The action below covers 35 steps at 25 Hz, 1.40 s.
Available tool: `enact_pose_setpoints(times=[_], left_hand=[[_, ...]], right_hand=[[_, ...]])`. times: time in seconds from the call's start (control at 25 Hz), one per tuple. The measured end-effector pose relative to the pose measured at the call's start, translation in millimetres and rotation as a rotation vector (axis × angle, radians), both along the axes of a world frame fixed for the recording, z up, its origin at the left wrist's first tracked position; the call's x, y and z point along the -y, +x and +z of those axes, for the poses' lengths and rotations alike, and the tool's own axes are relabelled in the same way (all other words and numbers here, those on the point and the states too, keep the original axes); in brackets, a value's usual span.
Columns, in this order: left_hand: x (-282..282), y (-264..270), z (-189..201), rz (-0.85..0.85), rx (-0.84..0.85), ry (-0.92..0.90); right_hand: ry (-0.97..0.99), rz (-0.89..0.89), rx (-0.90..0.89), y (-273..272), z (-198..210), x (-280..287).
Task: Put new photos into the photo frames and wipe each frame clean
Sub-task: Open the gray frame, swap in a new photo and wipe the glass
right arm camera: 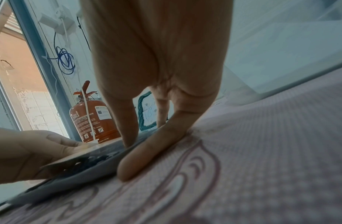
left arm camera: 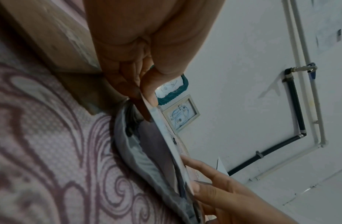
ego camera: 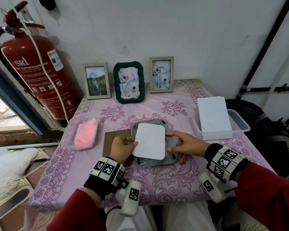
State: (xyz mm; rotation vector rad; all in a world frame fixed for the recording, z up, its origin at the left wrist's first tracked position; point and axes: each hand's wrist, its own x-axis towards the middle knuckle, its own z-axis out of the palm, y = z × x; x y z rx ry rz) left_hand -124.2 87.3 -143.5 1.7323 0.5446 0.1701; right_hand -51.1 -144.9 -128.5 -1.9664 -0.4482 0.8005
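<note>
On the pink floral tablecloth (ego camera: 182, 177), a grey oval woven frame (ego camera: 171, 139) lay face down while the left hand (ego camera: 122, 150) pinched a white round-cornered photo (ego camera: 150, 143) above it, the right hand (ego camera: 187, 145), fingers spread straight, steadying its rim.

- A plain room in a home, with rough white plastered walls (ego camera: 190, 39).
- A small table under a pink floral tablecloth (ego camera: 157, 180) stands against the far wall.
- 3 framed photos (ego camera: 97, 80) stand along its far edge.
- A red fire extinguisher (ego camera: 38, 75) hangs at the left by a blue-framed doorway (ego camera: 15, 100).
- Exposed pipes (ego camera: 264, 47) run down the right wall.
</note>
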Motion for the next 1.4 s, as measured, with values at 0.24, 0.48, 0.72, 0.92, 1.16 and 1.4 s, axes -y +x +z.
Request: enact_pose_setpoints(times=[0.24, 0.48, 0.72, 0.92, 1.16, 1.4], left_hand=[[3.0, 0.3, 3.5, -0.049, -0.029, 0.152], [1.1, -0.5, 10.9, -0.038, 0.028, 0.175], [-23.0, -2.1, 22.2, 0.021, 0.041, 0.083], [-27.8, -8.1, 24.7, 0.091, 0.133, 0.014], [-11.1, -1.6, 31.3, 0.035, 0.193, -0.024], [25.2, 16.4, 22.9, -0.055, 0.164, -0.12]], right_hand=[[-0.002, 0.004, 0.003, -0.8, 1.6, -0.1], [-0.02, -0.015, 0.016, -2.6, 1.6, -0.7], [-0.036, -0.025, 0.02, -5.6, 4.4, -2.2], [-0.061, -0.024, 0.083, -9.7, 12.1, -1.4], [-0.235, -0.047, 0.643, -17.8, 29.8, 3.0], [-0.166, -0.305, 0.835, 2.2, 51.5, 26.6]])
